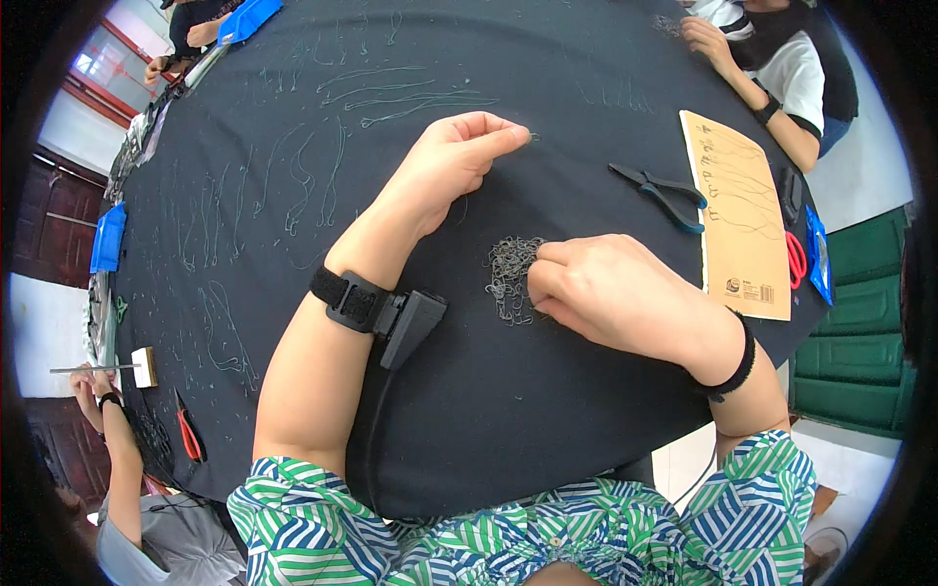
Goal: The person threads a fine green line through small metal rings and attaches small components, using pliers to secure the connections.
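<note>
My left hand [454,161] is raised over the black cloth, thumb and forefinger pinched together. A tiny, thin strand [532,137] sticks out at its fingertips; whether it is thread or wire is too small to tell. Nearer to me lies a tangled pile of small bent metal hooks [511,278]. My right hand [616,293] rests at the right edge of this pile with its fingers curled together. What they may hold is hidden. A strap with a black device [376,313] is on my left wrist, and its cable runs down toward me.
Thin threads [332,176] lie across the black cloth [547,410] to the left and far side. Blue-handled pliers [664,193] sit beside a tan sheet [738,225] with line drawings. Red scissors [796,260] and red pliers [189,435] lie near the edges. Other people work around the table.
</note>
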